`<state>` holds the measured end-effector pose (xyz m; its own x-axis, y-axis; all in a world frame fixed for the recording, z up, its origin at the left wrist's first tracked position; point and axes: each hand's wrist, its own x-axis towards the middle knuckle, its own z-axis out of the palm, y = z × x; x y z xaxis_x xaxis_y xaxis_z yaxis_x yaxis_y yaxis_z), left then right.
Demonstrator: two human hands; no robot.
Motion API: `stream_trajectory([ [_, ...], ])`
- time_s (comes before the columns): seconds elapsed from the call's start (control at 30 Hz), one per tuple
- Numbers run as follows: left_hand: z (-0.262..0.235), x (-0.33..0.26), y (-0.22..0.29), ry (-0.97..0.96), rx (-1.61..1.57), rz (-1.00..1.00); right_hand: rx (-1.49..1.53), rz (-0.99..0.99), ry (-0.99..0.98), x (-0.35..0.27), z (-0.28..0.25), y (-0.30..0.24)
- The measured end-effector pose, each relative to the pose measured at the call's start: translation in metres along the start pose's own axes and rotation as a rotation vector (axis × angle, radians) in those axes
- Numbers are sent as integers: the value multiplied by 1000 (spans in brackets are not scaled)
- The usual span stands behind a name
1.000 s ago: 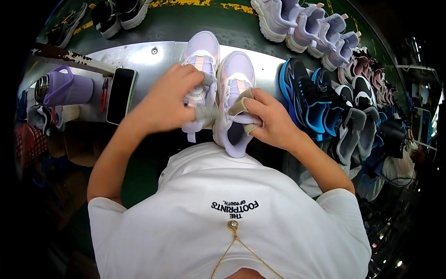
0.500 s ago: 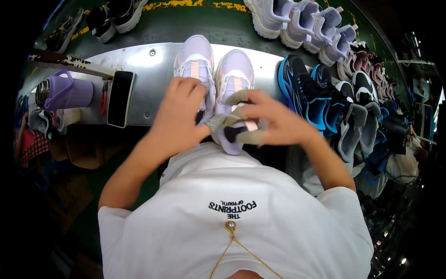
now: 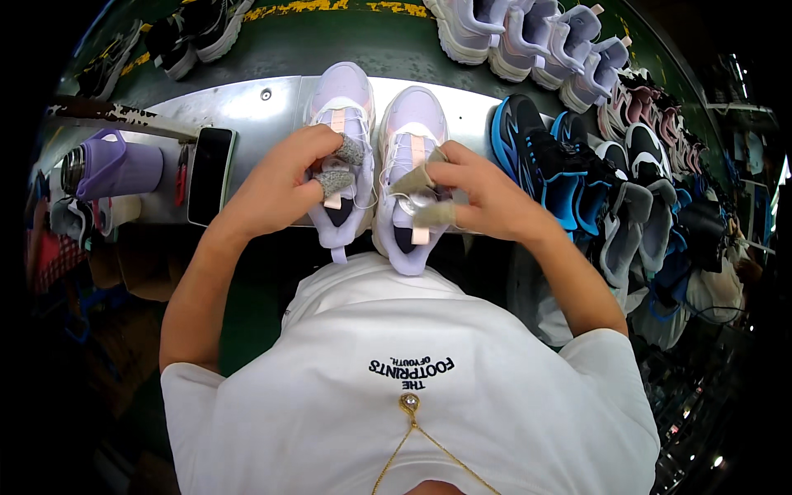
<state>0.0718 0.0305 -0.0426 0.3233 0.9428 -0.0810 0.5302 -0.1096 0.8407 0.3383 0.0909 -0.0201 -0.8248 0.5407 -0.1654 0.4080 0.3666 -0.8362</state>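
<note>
Two lilac sneakers stand side by side, toes away from me and heels at my waist: a left sneaker (image 3: pixel 342 87) and a right sneaker (image 3: pixel 415 107). Both have white thin laces and peach tabs. My left hand (image 3: pixel 289 177), with grey covers on thumb and forefinger, touches the left sneaker's throat beside its tongue; those fingertips are apart. Over the right sneaker's lacing is my right hand (image 3: pixel 487 194), in olive finger covers and a little blurred. Its thumb and fingers are spread, with a small shiny patch between them that I cannot make out.
A metal bench (image 3: pixel 268 111) carries a phone (image 3: pixel 212 175), a lilac bottle (image 3: pixel 124 165) and a red-handled tool (image 3: pixel 181 175) at left. Black-and-blue sneakers (image 3: pixel 520 136) stand on the right. Beyond are a green surface (image 3: pixel 346 41) and more lilac sneakers (image 3: pixel 462 29).
My hands have drawn apart. The left went outward and uncovered the left sneaker's opening; the right closed in somewhat over the right sneaker's laces. Both sneakers remain on the bench.
</note>
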Motion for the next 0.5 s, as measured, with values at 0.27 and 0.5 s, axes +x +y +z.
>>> stream_trajectory([
  [0.27, -8, 3, 8, -126, -222, -172, -142, 33, 72, -3, 5, -10],
  [0.5, -2, 4, 4, -19, -13, -92, -100, 95, 14, -1, 3, -12],
])
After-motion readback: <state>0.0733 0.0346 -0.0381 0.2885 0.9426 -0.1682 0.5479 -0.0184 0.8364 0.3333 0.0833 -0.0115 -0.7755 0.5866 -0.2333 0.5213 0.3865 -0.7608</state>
